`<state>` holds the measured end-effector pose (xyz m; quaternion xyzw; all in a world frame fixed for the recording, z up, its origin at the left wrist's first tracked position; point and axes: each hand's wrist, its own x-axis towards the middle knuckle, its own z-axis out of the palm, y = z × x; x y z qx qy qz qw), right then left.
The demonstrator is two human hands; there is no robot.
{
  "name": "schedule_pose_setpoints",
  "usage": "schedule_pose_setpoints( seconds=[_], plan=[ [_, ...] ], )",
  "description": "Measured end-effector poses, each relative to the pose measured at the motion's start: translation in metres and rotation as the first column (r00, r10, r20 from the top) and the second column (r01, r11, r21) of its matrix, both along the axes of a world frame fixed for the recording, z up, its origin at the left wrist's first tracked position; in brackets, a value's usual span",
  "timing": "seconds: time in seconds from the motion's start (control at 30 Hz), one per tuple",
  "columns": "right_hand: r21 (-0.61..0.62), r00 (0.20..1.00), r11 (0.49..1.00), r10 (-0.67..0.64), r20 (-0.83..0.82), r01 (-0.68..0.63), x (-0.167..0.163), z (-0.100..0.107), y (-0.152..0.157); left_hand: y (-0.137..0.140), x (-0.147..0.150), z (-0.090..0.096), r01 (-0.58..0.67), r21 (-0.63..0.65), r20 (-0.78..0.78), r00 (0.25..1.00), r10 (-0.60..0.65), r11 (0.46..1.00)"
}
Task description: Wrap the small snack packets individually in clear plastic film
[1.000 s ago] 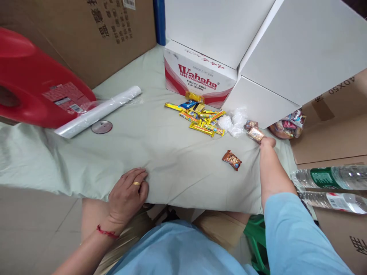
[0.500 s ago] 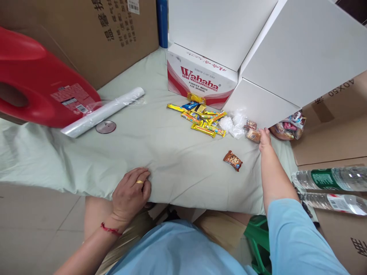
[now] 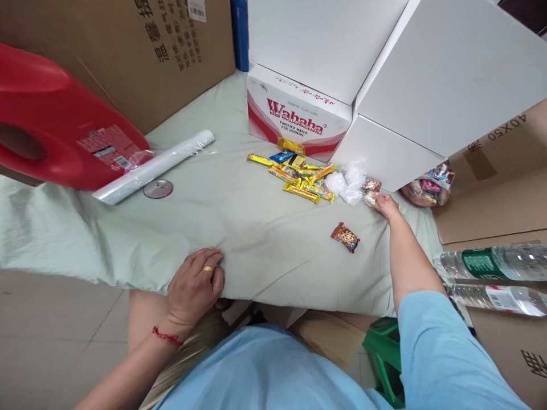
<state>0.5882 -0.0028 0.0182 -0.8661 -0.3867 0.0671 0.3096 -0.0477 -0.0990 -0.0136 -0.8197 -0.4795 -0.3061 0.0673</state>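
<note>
At the right, my right hand (image 3: 387,206) has its fingers closed on a small wrapped snack (image 3: 371,199), which they partly cover. Another brown snack packet (image 3: 372,184) lies right behind it, beside crumpled clear-white wrapped pieces (image 3: 351,181). Left of these is a loose pile of yellow-wrapped snack sticks (image 3: 301,192) with a blue packet (image 3: 282,156) among them. One brown cookie packet (image 3: 346,237) lies apart, closer to me. My left hand (image 3: 195,283) rests on the cloth near the front edge, fingers curled together; nothing shows in it.
Behind the snacks stand a Wahaha carton (image 3: 294,117) and white boxes (image 3: 444,74). A bag of snacks (image 3: 428,187) sits at their right. Leftward are a plastic film roll (image 3: 156,168), a round disc (image 3: 158,189) and a red jug (image 3: 64,125). Two bottles (image 3: 482,263) lie at right.
My right hand has shifted slightly left and its fingers have come over the wrapped snack, covering more of it. My left hand stays in place.
</note>
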Motion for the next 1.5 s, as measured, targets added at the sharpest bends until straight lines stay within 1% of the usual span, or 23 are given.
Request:
schedule_pose_setpoints(
  seconds=[0.07,0.13,0.2,0.27,0.37,0.4,0.47,0.57,0.63,0.7,0.77,0.8,0.83,0.9,0.93,0.97,1.03,1.1,1.17,1.23,1.33,1.4,1.5],
  plan=[
    [-0.079,0.995,0.995,-0.051,0.081,0.057,-0.003,0.002,0.002,0.0,0.0,0.0,-0.007,-0.006,0.01,1.0,0.007,1.0],
    [-0.068,0.988,0.991,-0.11,0.113,0.118,-0.009,0.006,0.005,0.001,0.0,0.0,-0.003,-0.018,0.018,1.0,0.004,1.0],
    [-0.028,0.972,0.986,-0.156,0.174,0.163,-0.015,0.012,0.006,0.001,0.0,0.0,0.007,-0.018,0.02,1.0,-0.006,1.0],
    [0.076,0.949,0.983,-0.184,0.255,0.17,-0.024,0.019,0.007,0.001,0.0,0.0,0.013,-0.006,0.017,1.0,-0.013,1.0],
    [0.254,0.922,0.967,-0.104,0.374,0.006,-0.044,0.028,0.006,0.0,0.0,-0.001,0.006,0.006,0.02,1.0,-0.006,1.0],
    [0.276,0.917,0.958,-0.045,0.397,-0.073,-0.052,0.03,0.006,0.0,0.001,-0.001,0.002,0.009,0.024,1.0,-0.002,1.0],
    [0.241,0.912,0.953,0.073,0.403,-0.183,-0.068,0.031,0.005,0.0,0.001,-0.001,-0.002,0.012,0.03,1.0,0.001,1.0],
    [0.057,0.926,0.975,0.184,0.331,-0.214,-0.092,0.029,0.004,0.0,0.001,-0.002,-0.001,0.012,0.029,1.0,0.0,1.0],
    [-0.052,0.945,0.977,0.212,0.248,-0.205,-0.105,0.028,0.002,-0.001,0.001,-0.003,-0.001,0.003,0.031,1.0,0.001,1.0],
    [-0.008,0.972,0.981,0.193,0.136,-0.194,-0.119,0.029,-0.005,-0.001,0.0,-0.004,0.004,-0.016,0.05,0.999,-0.003,1.0],
    [0.195,0.983,0.971,0.159,-0.093,-0.139,-0.138,0.032,-0.019,-0.003,0.0,-0.004,0.009,-0.059,0.105,0.995,-0.003,0.998],
    [0.299,0.948,0.95,0.173,-0.267,-0.09,-0.15,0.034,-0.028,-0.003,0.0,-0.003,0.01,-0.093,0.146,0.989,0.004,0.996],
    [0.374,0.863,0.927,0.215,-0.457,-0.033,-0.164,0.034,-0.039,-0.004,0.001,0.0,0.009,-0.137,0.195,0.981,0.018,0.991],
    [0.419,0.578,0.908,0.327,-0.748,0.029,-0.197,0.034,-0.062,-0.004,0.007,0.01,0.034,-0.252,0.302,0.952,0.045,0.967],
    [0.406,0.441,0.914,0.356,-0.824,0.02,-0.216,0.033,-0.074,-0.004,0.013,0.017,0.067,-0.318,0.358,0.932,0.055,0.946],
    [0.381,0.336,0.924,0.362,-0.87,-0.008,-0.236,0.03,-0.085,-0.002,0.021,0.024,0.12,-0.38,0.417,0.907,0.054,0.917],
    [0.334,0.215,0.938,0.346,-0.913,-0.092,-0.275,0.024,-0.102,0.002,0.044,0.038,0.264,-0.486,0.542,0.839,0.05,0.833],
    [0.314,0.167,0.932,0.344,-0.924,-0.184,-0.311,0.017,-0.112,0.009,0.07,0.047,0.401,-0.538,0.65,0.758,0.061,0.742],
    [0.312,0.176,0.91,0.366,-0.914,-0.273,-0.339,0.009,-0.117,0.015,0.095,0.046,0.503,-0.562,0.713,0.697,0.076,0.656],
    [0.309,0.24,0.885,0.403,-0.883,-0.35,-0.355,0.002,-0.12,0.019,0.11,0.04,0.54,-0.586,0.716,0.695,0.073,0.604],
    [0.318,0.388,0.863,0.47,-0.793,-0.394,-0.361,-0.005,-0.127,0.02,0.115,0.027,0.493,-0.618,0.675,0.732,0.093,0.612],
    [0.378,0.477,0.848,0.524,-0.706,-0.371,-0.358,-0.008,-0.133,0.02,0.111,0.022,0.493,-0.626,0.692,0.709,0.138,0.604],
    [0.497,0.566,0.767,0.638,-0.522,-0.406,-0.356,-0.009,-0.14,0.021,0.106,0.022,0.564,-0.609,0.74,0.657,0.144,0.557]
  ],
)
